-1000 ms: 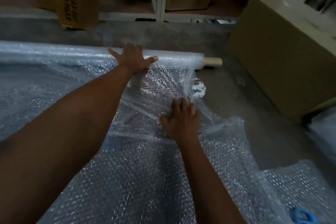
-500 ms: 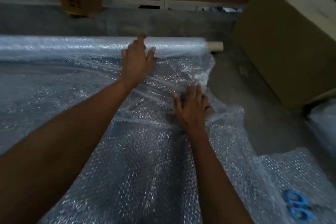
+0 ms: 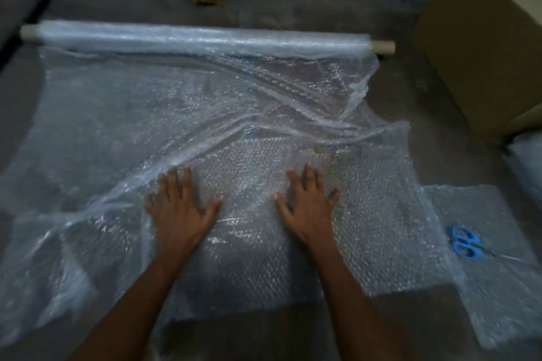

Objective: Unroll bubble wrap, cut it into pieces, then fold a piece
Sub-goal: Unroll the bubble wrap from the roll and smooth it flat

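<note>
Both hands are pressing flat, palms down and fingers spread wide, on a clear sheet of bubble wrap (image 3: 249, 132) that is lying unrolled over the grey floor (image 3: 434, 138); left hand (image 3: 181, 206) and right hand (image 3: 308, 202) are sitting side by side near the sheet's near edge, holding nothing. The sheet is wrinkling in diagonal creases toward the far right. The long bubble wrap roll on a cardboard tube (image 3: 205, 38) is lying across the far side. Blue-handled scissors (image 3: 467, 242) are resting on a separate cut bubble wrap piece (image 3: 498, 287) at right. A large brown cardboard box (image 3: 487, 44) is standing at far right.
</note>
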